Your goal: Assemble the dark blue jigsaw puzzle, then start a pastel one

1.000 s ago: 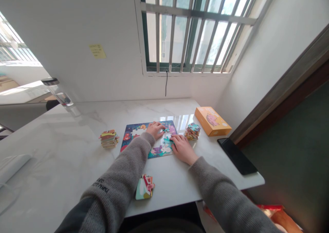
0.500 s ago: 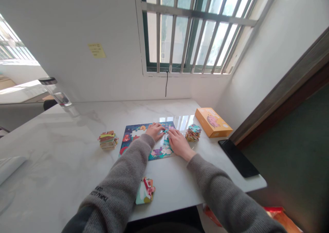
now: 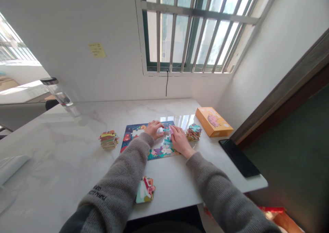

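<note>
A partly assembled jigsaw puzzle (image 3: 160, 152) lies on the white table, its dark blue, picture-covered edge surrounding white gaps. Over its upper middle is my left hand (image 3: 154, 129), thumb and fingers apart, with no piece visible between them. My right hand (image 3: 180, 140) rests on the puzzle's right side, fingers stretched out; a small pinkish patch shows by its fingertips, too small to name. Right of that hand stands a stack of puzzle pieces (image 3: 193, 133). Another stack of pieces (image 3: 108, 139) is left of the puzzle, and a smaller pile of pieces (image 3: 145, 190) lies near the front edge.
An orange box (image 3: 214, 122) sits at the back right, with a black phone-like slab (image 3: 239, 158) along the right edge. A clear bottle (image 3: 58, 92) stands at the far left. The table (image 3: 64, 171) meets a wall with a barred window (image 3: 190, 31).
The thumb and fingers of my left hand have spread apart. My right hand has shifted slightly right, and the two hands are farther apart, showing more of the puzzle between them.
</note>
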Demonstrator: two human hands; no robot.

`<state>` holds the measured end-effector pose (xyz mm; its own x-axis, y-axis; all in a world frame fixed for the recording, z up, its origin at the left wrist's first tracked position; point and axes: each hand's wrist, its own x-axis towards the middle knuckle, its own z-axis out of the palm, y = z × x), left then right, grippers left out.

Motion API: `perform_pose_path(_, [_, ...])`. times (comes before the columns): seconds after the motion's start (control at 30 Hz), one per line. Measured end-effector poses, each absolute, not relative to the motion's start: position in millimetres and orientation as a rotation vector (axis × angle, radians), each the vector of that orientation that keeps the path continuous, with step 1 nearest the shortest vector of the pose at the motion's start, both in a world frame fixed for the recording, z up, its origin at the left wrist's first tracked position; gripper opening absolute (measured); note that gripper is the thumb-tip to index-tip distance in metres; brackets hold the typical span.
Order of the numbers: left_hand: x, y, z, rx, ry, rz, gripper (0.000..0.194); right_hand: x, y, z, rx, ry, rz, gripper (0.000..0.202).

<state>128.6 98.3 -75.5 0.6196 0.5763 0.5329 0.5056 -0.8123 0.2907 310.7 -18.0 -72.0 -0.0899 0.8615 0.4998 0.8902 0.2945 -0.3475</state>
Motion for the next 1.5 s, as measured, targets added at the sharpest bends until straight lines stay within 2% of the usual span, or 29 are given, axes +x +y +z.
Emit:
perform_pose_path(0.1, [125.9, 91.2, -60.1, 2.686, 0.877, 1.069, 0.016, 309.0, -19.2, -69.5, -1.481, -1.765, 0.086, 0.047])
perform_pose_path(0.3, [115.5, 60.8, -37.9, 2.687, 0.691, 1.156, 0.017, 302.1, -20.9, -67.2, -1.241, -1.401, 0.688, 0.048])
perform_pose_path(0.53, [90.7, 31.0, -44.3, 2.743, 0.675, 1.179, 0.021, 291.2, -28.8, -58.3, -1.033, -1.321, 1.052, 0.041])
perform_pose_path(0.67, [84.5, 25.6, -58.9, 2.753, 0.732, 1.240, 0.027, 287.1, -31.7, -59.5, -1.022, -1.299, 1.090, 0.039])
perform_pose_path(0.97, [81.9, 27.5, -68.1, 2.775, 0.643, 1.153, 0.021, 290.5, -34.8, -65.0, -1.141, -1.404, 1.005, 0.034])
perform_pose_path(1.13, [81.2, 27.0, -71.4, 2.743, 0.645, 1.054, 0.038, 297.1, -39.4, -61.0, -1.200, -1.425, 1.017, 0.032])
perform_pose_path(1.33, [82.9, 23.1, -66.7, 2.720, 0.642, 1.054, 0.037, 296.6, -44.0, -56.9, -1.192, -1.344, 1.101, 0.029])
perform_pose_path(1.5, [83.4, 20.2, -62.1, 2.752, 0.582, 1.016, 0.030, 296.4, -42.9, -57.2, -1.117, -1.390, 1.073, 0.045])
